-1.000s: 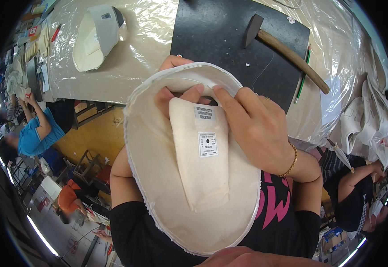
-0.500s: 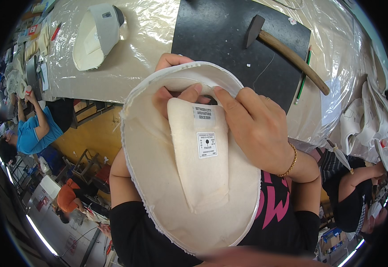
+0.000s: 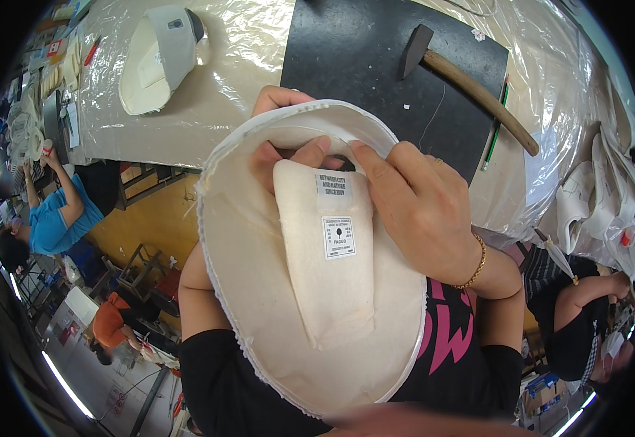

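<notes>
A cream-white shoe upper [image 3: 245, 291] is held up in front of my body, its open underside facing up. Inside it lies the padded tongue [image 3: 328, 291], with printed labels near its upper end. My left hand [image 3: 296, 155] reaches through and around the far part of the upper; its fingers grip the edge by the opening, partly hidden by fabric. With thumb and fingers pinched, my right hand [image 3: 423, 211] holds the same far edge beside the tongue. Whether anything small sits between my fingertips is hidden.
On the plastic-covered table [image 3: 252, 44] lies a black mat [image 3: 339, 65] with a hammer [image 3: 470, 84] and a green pencil [image 3: 494, 131]. Another upper [image 3: 161, 62] rests at the far left. Several white uppers [image 3: 594, 182] stand at right. Co-workers are at both sides.
My hands and the upper stay almost still. At the right, a co-worker's arm has shifted slightly.
</notes>
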The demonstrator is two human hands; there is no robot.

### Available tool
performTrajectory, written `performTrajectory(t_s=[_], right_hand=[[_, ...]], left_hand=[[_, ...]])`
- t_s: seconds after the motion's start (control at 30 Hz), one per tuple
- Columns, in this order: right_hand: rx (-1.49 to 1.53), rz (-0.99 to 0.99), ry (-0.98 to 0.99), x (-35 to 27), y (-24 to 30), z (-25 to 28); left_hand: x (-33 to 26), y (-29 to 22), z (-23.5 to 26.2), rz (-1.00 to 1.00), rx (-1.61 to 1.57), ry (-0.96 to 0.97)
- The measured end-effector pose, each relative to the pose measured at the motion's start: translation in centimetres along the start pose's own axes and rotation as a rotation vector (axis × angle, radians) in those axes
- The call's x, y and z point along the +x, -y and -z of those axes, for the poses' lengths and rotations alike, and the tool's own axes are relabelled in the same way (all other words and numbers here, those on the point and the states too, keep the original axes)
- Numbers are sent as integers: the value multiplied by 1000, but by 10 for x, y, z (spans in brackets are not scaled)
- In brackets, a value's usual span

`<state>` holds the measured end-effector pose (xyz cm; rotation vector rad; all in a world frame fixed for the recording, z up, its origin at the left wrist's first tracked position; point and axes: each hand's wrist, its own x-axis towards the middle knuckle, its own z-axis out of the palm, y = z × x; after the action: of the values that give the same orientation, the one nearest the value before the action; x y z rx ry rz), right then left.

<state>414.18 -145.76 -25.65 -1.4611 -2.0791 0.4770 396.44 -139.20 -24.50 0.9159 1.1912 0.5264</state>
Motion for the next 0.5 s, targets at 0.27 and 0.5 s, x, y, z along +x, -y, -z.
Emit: performTrajectory(t_s=[0.27, 0.5], right_hand=[[-19, -4, -2, 3, 2, 0], [-20, 5, -38, 6, 1, -6]], left_hand=[[2, 6, 1, -44, -8, 8], [0, 3, 0, 20, -145, -7]])
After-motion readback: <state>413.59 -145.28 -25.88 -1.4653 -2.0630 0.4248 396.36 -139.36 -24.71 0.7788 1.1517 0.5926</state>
